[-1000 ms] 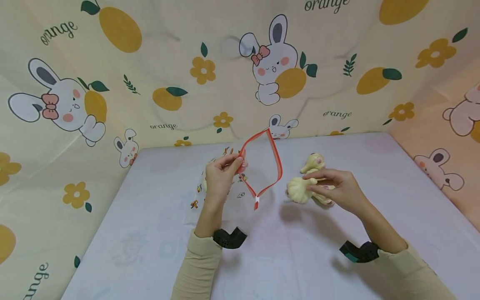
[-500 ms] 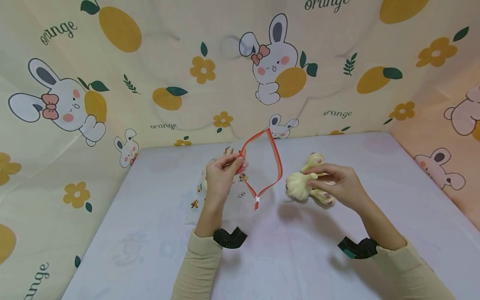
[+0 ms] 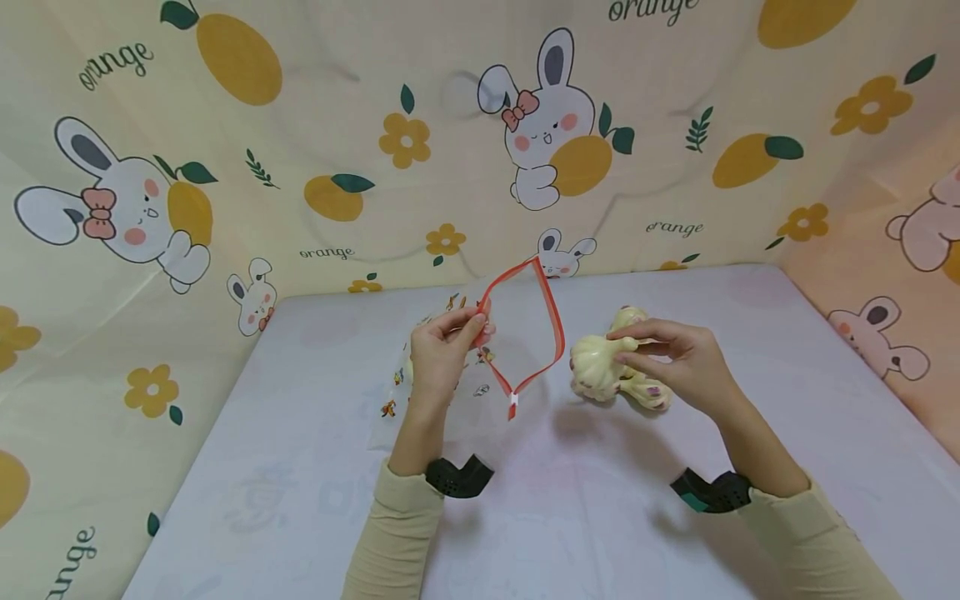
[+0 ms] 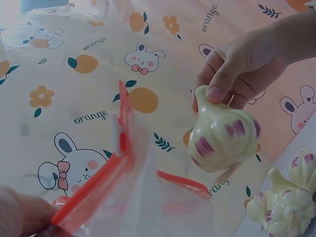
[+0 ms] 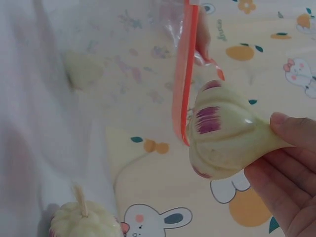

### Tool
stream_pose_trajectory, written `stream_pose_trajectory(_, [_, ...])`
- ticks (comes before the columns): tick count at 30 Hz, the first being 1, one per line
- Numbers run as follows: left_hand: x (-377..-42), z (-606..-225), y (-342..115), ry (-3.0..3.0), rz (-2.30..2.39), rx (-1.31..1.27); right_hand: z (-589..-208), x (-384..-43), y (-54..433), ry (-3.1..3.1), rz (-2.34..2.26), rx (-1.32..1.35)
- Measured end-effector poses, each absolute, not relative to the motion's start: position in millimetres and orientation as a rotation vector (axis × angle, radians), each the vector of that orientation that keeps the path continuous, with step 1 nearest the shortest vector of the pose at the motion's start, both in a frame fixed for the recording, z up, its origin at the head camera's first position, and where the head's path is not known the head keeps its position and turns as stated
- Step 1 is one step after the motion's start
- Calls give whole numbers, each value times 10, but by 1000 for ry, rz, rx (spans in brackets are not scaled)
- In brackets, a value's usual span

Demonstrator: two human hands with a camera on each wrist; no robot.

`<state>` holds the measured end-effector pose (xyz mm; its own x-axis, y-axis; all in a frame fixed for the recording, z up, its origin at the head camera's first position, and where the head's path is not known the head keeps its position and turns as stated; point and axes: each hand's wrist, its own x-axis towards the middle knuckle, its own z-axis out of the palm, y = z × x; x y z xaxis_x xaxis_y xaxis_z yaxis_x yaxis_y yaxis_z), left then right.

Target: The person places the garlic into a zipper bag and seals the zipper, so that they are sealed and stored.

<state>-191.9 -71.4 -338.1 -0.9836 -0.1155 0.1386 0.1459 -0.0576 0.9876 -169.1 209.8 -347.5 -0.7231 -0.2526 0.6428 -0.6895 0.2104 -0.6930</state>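
Observation:
My left hand [image 3: 442,350] pinches the red zip rim [image 3: 558,329] of a clear zip bag [image 3: 390,429] printed with small figures. The bag's mouth gapes in a loop toward the right, a white slider at its lower corner. My right hand [image 3: 690,362] pinches a garlic bulb [image 3: 595,368] by its stem, thumb against fingers. That bulb is cream with purple streaks and is held up just right of the bag's mouth; in the right wrist view the bulb [image 5: 222,133] overlaps the red rim. Through the bag's film a pale rounded shape [image 5: 81,69] shows faintly.
More garlic bulbs lie on the white-covered table [image 3: 300,500] behind the right hand, one bulb [image 3: 648,393] nearer and another bulb [image 3: 628,317] farther back, partly hidden. A cloth wall [image 3: 450,125] with rabbits and oranges encloses the back and sides.
My right hand has lifted slightly with the garlic bulb, uncovering more of the bulb lying below it. My left hand and the bag's mouth have stayed in place.

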Motion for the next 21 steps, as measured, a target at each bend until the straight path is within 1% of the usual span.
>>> stream_pose_trajectory(12, [-1918,-3384,-715,-2028,-2152,-27,-3419,-1720,2073,-1944,1684,960])
stream_pose_trajectory(21, [-1915,-3373,-706,-2020,-2170,-22,-3378,-1732,2037,-1896,1720,931])
